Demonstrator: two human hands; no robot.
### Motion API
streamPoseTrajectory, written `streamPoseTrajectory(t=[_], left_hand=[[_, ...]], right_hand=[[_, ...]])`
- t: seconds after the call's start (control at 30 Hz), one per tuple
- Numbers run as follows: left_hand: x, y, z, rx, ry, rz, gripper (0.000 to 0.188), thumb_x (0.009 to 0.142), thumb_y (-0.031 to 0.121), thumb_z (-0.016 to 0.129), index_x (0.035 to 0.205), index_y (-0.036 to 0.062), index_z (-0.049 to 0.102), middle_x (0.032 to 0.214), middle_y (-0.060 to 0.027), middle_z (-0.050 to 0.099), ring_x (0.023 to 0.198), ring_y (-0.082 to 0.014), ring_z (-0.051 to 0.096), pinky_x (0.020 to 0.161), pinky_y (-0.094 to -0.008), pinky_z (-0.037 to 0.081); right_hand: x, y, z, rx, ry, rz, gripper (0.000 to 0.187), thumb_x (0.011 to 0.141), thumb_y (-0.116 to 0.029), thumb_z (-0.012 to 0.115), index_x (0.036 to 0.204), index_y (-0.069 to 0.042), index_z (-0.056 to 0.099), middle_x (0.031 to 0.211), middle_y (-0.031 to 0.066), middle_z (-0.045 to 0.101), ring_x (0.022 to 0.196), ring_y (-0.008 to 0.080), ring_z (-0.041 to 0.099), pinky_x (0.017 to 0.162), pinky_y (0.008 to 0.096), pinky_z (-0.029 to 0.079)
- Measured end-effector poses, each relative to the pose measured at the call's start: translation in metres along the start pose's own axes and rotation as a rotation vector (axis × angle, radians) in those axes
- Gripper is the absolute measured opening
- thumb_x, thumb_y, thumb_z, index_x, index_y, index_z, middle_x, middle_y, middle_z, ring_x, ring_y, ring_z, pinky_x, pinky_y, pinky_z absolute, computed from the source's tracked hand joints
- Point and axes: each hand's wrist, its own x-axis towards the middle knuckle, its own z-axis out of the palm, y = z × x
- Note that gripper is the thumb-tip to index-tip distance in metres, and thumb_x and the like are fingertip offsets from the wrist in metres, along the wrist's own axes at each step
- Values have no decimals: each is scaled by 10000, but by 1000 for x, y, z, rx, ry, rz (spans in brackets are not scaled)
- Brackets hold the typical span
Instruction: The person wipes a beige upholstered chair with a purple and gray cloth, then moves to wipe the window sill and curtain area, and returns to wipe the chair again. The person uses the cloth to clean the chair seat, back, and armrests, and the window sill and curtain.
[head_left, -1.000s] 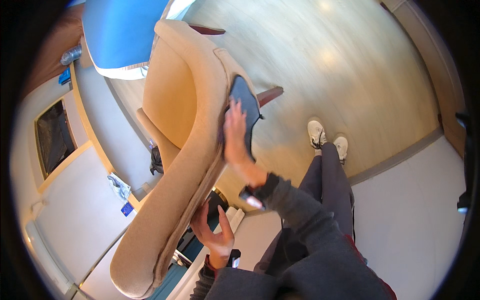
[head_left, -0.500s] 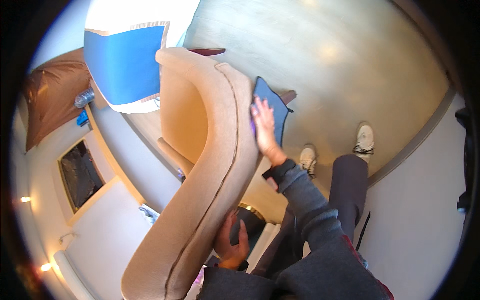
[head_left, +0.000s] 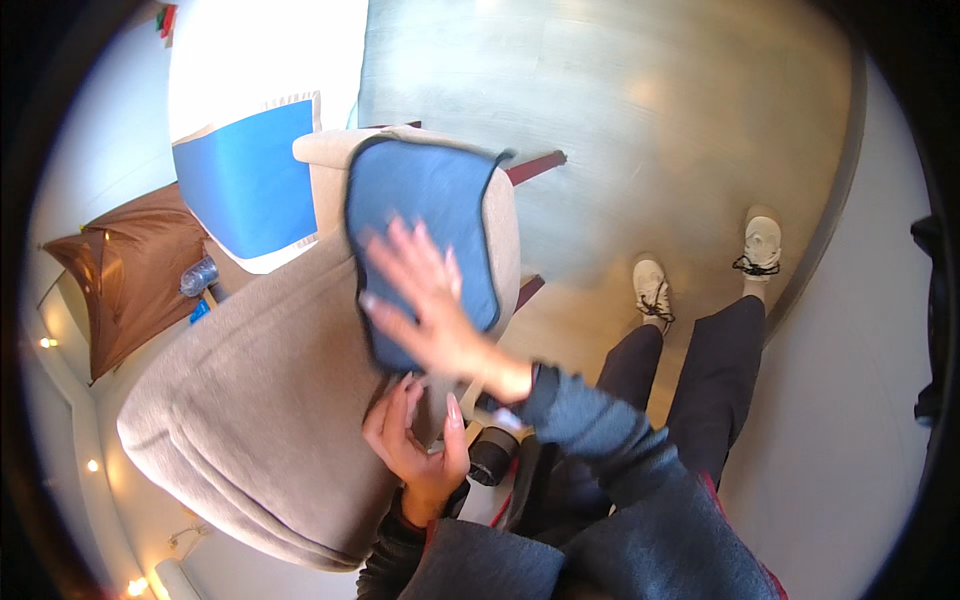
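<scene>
A blue cloth-like pad [head_left: 420, 180] with dark edging lies spread over the side of a beige upholstered armchair [head_left: 290, 400]. My right hand [head_left: 430, 305] is on or just above the pad, its fingers spread and slightly blurred. At the pad's lower edge is my left hand [head_left: 415, 440], palm turned up, with thumb and fingers apart; its fingertips are close to the edge, and whether they touch it I cannot tell. Dark red chair legs [head_left: 537, 166] stick out to the right.
Below the chair stands a black cylindrical object [head_left: 493, 455]. A white and blue covering [head_left: 250, 180] is at the upper left, near brown sheeting [head_left: 140, 270] and a clear plastic bottle [head_left: 198, 276]. My shoes [head_left: 652, 288] are on the floor to the right; a pale wall [head_left: 830, 400] rises beyond.
The armchair has turned and tipped, showing a broad beige side. The blue pad, earlier partly hidden behind the chair's edge, now lies in full view on it. My right hand has moved left.
</scene>
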Motion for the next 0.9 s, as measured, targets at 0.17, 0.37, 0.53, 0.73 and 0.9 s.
streamPoseTrajectory(t=[0.17, 0.37, 0.53, 0.73, 0.9], left_hand=[[-19, 0, -1, 25, 68, 56, 549, 814, -22, 713, 1304, -64, 470, 1316, -240, 467, 1183, -302, 546, 954, -337, 508], [-37, -1, 4, 89, -7, -56, 672, 841, 67, 702, 1404, -67, 360, 1413, -279, 403, 1321, -376, 407, 1036, -422, 428], [-53, -14, 31, 132, 0, -25, 742, 836, 95, 705, 1437, -78, 306, 1449, -292, 371, 1349, -424, 362, 1093, -480, 343], [-68, -26, 47, 336, -169, -22, 667, 845, 80, 691, 1427, -25, 382, 1461, -269, 373, 1360, -404, 373, 1113, -456, 311], [-73, -26, 50, 290, -188, -41, 719, 845, 70, 684, 1462, -17, 326, 1503, -253, 309, 1374, -385, 363, 1121, -446, 304]], right_hand=[[52, 167, -28, -191, 195, 373, 547, 1034, -466, 307, 1536, -250, 284, 1620, 175, 121, 1476, 431, 111, 1196, 510, 94], [-30, 122, 14, 52, 257, 243, 602, 1011, -260, 434, 1558, -151, 208, 1642, 114, 63, 1490, 408, 72, 1147, 643, 33], [-12, 33, -7, -221, -38, -225, 750, 985, -456, 477, 1577, -183, 105, 1640, 81, 110, 1503, 361, 56, 1126, 657, -40], [58, 139, -39, -199, 9, 281, 726, 927, -730, 304, 1550, -382, 174, 1642, 107, -20, 1487, 410, -72, 1130, 654, -65], [33, 250, -47, -226, 153, 245, 528, 1013, -99, 328, 1532, -172, 266, 1605, 251, 42, 1479, 407, 136, 1145, 505, 273]])
